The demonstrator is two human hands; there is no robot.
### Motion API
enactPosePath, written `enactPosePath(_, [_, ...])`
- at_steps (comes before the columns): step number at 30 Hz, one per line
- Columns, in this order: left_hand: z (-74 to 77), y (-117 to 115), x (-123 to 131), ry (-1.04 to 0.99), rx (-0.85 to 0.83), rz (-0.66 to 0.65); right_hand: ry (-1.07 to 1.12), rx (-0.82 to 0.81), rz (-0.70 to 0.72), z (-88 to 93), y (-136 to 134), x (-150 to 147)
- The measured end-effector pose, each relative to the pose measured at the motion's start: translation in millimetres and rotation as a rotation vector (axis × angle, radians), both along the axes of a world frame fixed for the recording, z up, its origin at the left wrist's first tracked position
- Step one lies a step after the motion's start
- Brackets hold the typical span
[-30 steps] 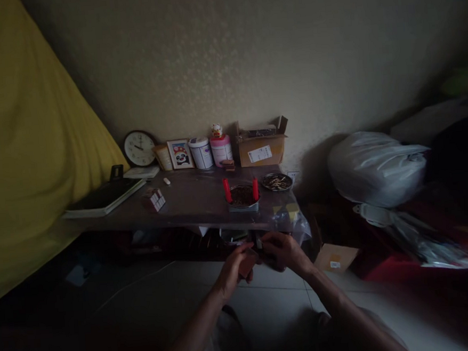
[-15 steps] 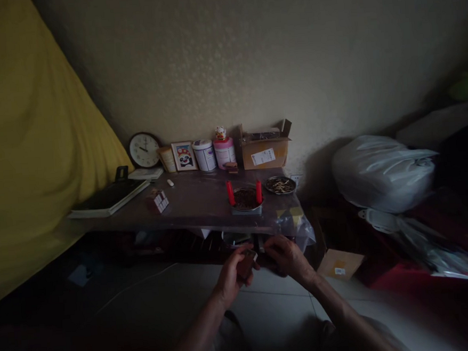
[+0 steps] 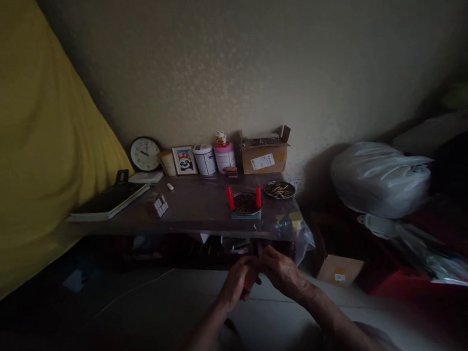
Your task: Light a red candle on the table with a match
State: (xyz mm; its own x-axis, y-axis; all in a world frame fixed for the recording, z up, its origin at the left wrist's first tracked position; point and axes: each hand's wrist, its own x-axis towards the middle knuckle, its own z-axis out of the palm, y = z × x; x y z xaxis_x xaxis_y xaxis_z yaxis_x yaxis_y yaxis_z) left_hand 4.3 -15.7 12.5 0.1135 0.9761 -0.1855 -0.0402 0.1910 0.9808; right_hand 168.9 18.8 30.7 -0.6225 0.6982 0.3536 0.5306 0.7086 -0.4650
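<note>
As I look down in the head view, my left hand (image 3: 235, 282) grips a small brown box (image 3: 248, 279) in front of the table's (image 3: 196, 207) near edge, thumb and fingers closed about it. My right hand (image 3: 281, 271) is close against that box, also in front of the table, its fingers bunched together; the light there is so poor that I cannot tell whether they pinch anything. Toward the table's near edge, two red candles (image 3: 230, 198) stand upright in a bowl (image 3: 246, 213). At the table's right end lies a plate (image 3: 279, 198) of thin sticks (image 3: 282, 190). On the table's left part is a pack (image 3: 158, 205). Along the table's back edge I see a clock (image 3: 145, 154), a picture (image 3: 185, 161), two tins (image 3: 205, 161) and an open carton (image 3: 279, 159). Right of the table sits a white bag (image 3: 380, 178); left of it hangs a yellow cloth (image 3: 36, 157).
</note>
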Motion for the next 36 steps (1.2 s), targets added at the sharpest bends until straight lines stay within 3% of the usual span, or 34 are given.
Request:
enactPosePath(11, [-0.4,-0.8,0.3,-0.054,0.040,-0.074,0.217,-0.183,-0.058,11.8,-0.2,-6.9])
enactPosePath(25, [5.6,-3.4,-0.1,-0.010,0.019,-0.071,0.157,-0.202,-0.130,12.0,0.1,-6.9])
enactPosePath(36, [-1.2,0.6,-0.7,-0.041,0.012,-0.047,0.187,-0.128,-0.104,13.4,2.0,-5.4])
